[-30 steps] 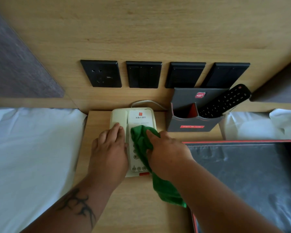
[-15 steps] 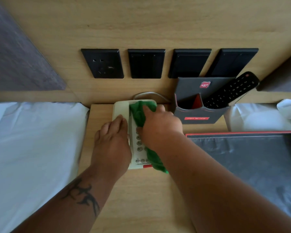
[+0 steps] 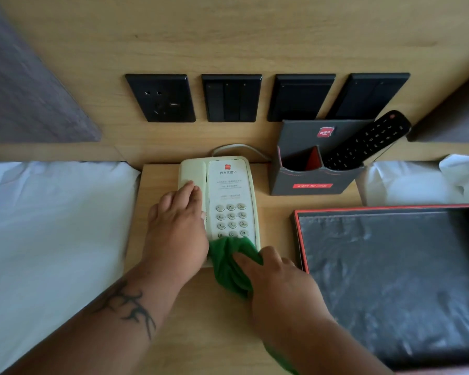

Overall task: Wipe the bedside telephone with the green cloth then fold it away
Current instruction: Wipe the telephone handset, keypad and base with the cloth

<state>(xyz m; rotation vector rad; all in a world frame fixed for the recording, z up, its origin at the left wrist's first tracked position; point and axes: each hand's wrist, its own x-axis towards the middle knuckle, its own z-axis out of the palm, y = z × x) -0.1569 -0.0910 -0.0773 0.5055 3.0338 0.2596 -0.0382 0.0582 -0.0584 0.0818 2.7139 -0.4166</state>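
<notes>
A cream telephone (image 3: 229, 190) lies on the wooden bedside table (image 3: 276, 207), its keypad and label card uncovered. My left hand (image 3: 178, 228) rests flat on the handset along the phone's left side, pressing it down. My right hand (image 3: 275, 280) grips the bunched green cloth (image 3: 228, 262) at the phone's near edge, just below the keypad. The cloth covers the phone's bottom row of buttons and trails under my right forearm.
A grey holder (image 3: 312, 169) with a black remote (image 3: 368, 140) stands right of the phone. A black tray with a red rim (image 3: 390, 266) fills the table's right side. White bedding (image 3: 52, 239) lies left. Black sockets and switches (image 3: 232, 97) line the wall.
My right hand has dragged the green cloth from the top of the phone down over the keypad to its near edge. My left hand stays on the handset.
</notes>
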